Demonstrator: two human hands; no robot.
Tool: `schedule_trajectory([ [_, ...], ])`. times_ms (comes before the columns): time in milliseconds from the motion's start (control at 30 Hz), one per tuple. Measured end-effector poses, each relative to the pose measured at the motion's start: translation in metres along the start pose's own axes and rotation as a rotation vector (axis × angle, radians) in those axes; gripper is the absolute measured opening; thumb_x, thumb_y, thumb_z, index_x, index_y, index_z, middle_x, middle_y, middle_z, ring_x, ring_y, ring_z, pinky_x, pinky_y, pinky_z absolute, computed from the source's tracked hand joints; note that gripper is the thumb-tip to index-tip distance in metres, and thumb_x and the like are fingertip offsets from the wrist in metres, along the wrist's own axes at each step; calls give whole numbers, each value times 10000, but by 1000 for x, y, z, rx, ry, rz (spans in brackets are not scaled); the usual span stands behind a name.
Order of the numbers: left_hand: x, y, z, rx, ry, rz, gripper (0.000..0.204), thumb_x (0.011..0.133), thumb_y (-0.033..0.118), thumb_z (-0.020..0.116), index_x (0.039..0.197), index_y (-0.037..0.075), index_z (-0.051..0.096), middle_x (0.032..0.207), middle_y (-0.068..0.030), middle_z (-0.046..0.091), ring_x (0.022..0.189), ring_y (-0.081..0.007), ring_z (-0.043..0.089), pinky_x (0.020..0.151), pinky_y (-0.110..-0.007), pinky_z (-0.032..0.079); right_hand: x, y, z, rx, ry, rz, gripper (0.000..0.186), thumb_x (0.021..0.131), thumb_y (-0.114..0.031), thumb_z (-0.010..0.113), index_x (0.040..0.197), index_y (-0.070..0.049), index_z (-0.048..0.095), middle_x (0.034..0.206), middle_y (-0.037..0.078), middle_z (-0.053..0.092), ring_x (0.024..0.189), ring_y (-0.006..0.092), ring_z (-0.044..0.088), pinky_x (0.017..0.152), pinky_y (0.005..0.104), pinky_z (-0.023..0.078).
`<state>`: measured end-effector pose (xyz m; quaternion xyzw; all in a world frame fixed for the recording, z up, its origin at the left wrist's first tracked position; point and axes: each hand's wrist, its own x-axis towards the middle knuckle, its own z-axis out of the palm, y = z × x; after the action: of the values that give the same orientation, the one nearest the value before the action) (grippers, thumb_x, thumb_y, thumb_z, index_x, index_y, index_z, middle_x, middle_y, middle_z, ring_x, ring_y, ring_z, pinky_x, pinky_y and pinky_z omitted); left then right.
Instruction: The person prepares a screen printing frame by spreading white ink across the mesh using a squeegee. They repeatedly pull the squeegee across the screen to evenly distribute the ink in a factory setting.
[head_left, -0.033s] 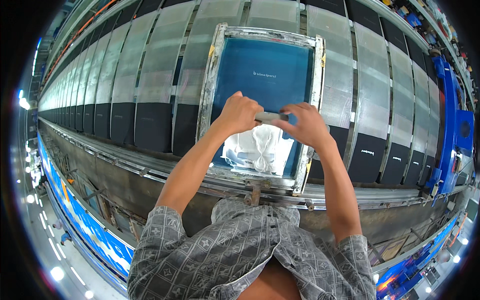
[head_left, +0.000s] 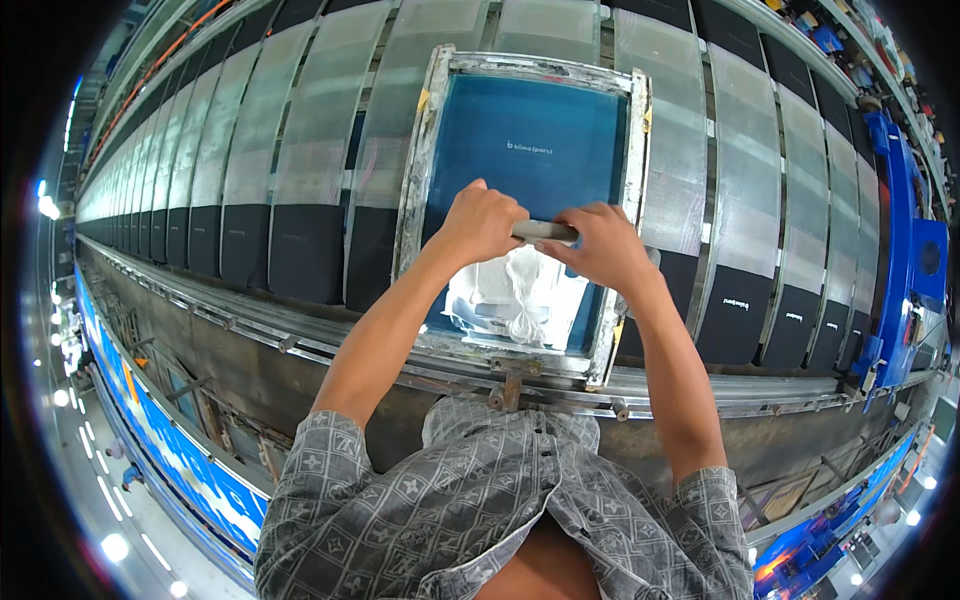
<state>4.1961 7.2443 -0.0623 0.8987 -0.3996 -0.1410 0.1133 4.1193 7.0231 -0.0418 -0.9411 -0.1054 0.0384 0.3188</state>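
On both sides of the screen frame [head_left: 634,150], long pale platens [head_left: 740,150] stand in a row, black fabric pieces [head_left: 312,255] covering their near ends. A metal rail [head_left: 780,393] runs along the frame's near side; a blue machine [head_left: 905,250] stands well to its right. Within the frame, white paste [head_left: 495,285] spreads over the near part of the blue mesh [head_left: 530,110]. A grey handle [head_left: 543,231] lies crosswise above the frame's middle, between the hands: the left hand [head_left: 482,225] grips its left end, the right hand [head_left: 605,245] its right, both ends hidden by fingers.
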Motion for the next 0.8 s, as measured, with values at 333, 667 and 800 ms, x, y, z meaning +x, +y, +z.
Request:
schedule_trajectory([
  [333,-98,47,45,-12,-18,51,154,690,253,811,817,193,749,762,9,694,717,-207,671,778,-391,436,-92,-30,76,-38,-51,-88,152,762,-136,764,867,-57,689,798,126,681,856,296,676,941,452,474],
  [667,9,-10,-2,19,-7,7,139,736,280,802,801,167,757,783,-35,711,734,-268,663,785,-414,440,22,9,32,-117,-61,-55,179,805,-178,820,928,-74,741,772,121,674,830,313,655,890,444,481],
  [800,-29,2,23,28,109,34,144,751,293,798,767,167,732,768,-35,696,731,-263,663,788,-411,436,-7,-4,53,-138,-75,-70,184,779,-157,822,907,-65,727,778,105,698,856,317,665,906,454,495],
])
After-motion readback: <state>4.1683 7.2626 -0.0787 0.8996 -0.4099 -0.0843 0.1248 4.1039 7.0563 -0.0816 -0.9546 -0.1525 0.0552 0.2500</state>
